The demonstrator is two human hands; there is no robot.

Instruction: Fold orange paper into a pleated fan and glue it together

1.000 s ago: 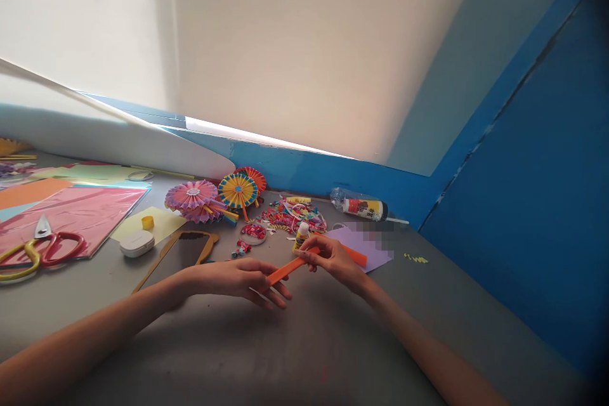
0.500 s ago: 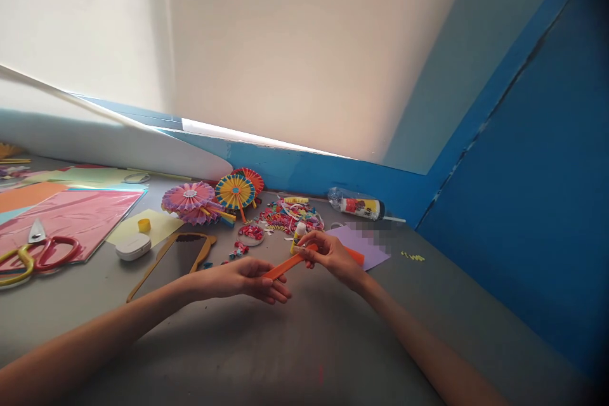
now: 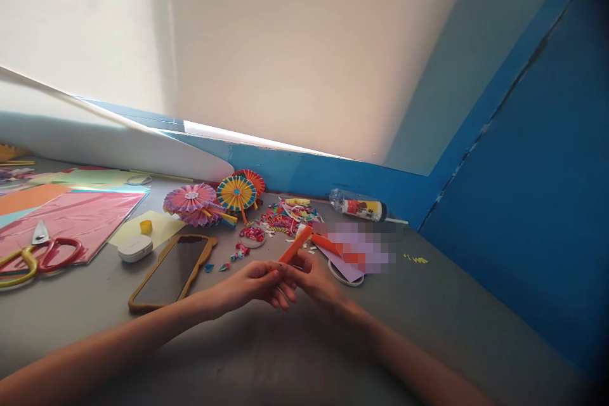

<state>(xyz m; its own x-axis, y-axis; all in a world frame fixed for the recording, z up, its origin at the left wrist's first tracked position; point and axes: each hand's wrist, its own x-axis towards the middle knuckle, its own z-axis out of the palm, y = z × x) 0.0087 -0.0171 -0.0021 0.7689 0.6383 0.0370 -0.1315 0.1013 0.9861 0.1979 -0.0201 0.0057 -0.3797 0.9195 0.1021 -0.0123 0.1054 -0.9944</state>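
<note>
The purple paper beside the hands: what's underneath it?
A pale ring pokes out past the near edge of the purple paper. Anything else under there is covered.

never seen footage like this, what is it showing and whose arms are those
There is no machine here: these are a person's own bare arms, seen by one camera worn on their head, looking forward and down. The left hand and the right hand are close together, both gripping the near end of an orange strip. On the grey table, to the left, are scissors with yellow and red handles, a white case and a phone in a brown case. Farther back are pleated paper rosettes, a heap of colourful scraps and a bottle lying on its side. A purple sheet lies beyond the hands to the right, partly pixelated.
</note>
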